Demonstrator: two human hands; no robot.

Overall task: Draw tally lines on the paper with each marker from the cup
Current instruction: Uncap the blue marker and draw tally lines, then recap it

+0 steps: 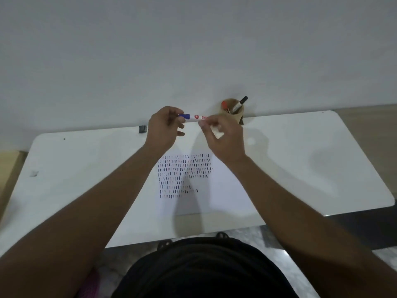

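Both hands held one blue marker (193,117) level above the desk (300,160): left hand (164,129) gripping its cap end, right hand (223,138) its barrel, beyond the tally-covered paper (223,190), near the cup (233,111)

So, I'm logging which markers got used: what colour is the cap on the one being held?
Blue: the marker has a blue cap, head view.

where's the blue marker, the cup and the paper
blue marker (194,117): head view, on the white barrel between the two hands
cup (238,117): head view, on its tan front wall right of the hands
paper (223,190): head view, on the blank area right of the tally lines
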